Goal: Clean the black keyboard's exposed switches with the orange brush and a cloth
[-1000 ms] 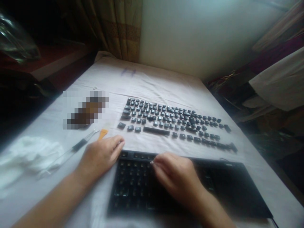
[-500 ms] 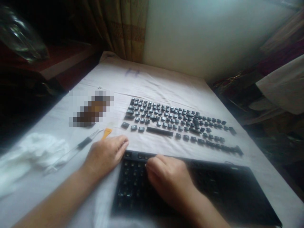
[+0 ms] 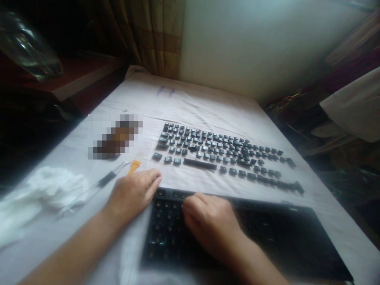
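A black keyboard [image 3: 297, 241] lies in front of me, most keycaps off its left part. My left hand [image 3: 136, 188] is closed at its far left corner, fingers pressed together against the edge. Over the left-middle keys my right hand [image 3: 208, 217] is closed in a pinch, knuckles up; whatever its fingertips hold is hidden beneath. Beyond the keyboard, loose black keycaps [image 3: 212, 157] stand in rows, with the long space bar [image 3: 200, 164] in the front row. Just behind my left hand shows an orange brush-like tool [image 3: 135, 166], its lower part covered by the hand.
A thin tool with a dark grip [image 3: 107, 179] lies left of my left hand, beside a crumpled white cloth [image 3: 56, 186]. A blurred-out brown item [image 3: 115, 138] sits farther back. Pale cloth [image 3: 202, 95] covers the surface. A clear glass vessel [image 3: 32, 51] stands at upper left.
Both hands keep nearly the same place and shape. The whole view has shifted very slightly; nothing visibly picked up or released.
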A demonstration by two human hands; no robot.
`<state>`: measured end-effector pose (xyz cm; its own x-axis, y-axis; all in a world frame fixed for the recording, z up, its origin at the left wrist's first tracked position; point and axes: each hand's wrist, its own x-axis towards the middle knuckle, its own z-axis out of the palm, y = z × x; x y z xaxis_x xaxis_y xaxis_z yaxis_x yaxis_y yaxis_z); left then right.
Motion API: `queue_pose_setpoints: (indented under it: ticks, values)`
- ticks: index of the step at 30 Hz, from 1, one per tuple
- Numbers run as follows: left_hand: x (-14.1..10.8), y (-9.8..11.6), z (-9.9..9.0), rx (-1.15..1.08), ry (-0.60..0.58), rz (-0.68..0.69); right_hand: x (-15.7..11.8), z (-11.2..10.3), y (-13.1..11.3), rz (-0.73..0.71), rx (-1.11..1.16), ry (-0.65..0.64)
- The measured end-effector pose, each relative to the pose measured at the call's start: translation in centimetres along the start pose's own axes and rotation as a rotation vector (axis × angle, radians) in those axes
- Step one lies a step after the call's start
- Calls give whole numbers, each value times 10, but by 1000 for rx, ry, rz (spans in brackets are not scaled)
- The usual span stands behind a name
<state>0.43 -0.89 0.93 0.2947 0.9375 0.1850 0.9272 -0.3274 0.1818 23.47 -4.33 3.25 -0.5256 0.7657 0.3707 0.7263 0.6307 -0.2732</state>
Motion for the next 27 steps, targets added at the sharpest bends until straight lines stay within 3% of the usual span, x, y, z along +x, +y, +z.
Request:
queue_pose_setpoints:
  ticks: [9, 27]
  values:
    - [0, -1, -1, -24, -52, -38, -2, 0, 1, 18, 23, -33]
    - [0, -1, -3, -3, -31, -16, -2, -1, 0, 47, 42, -44]
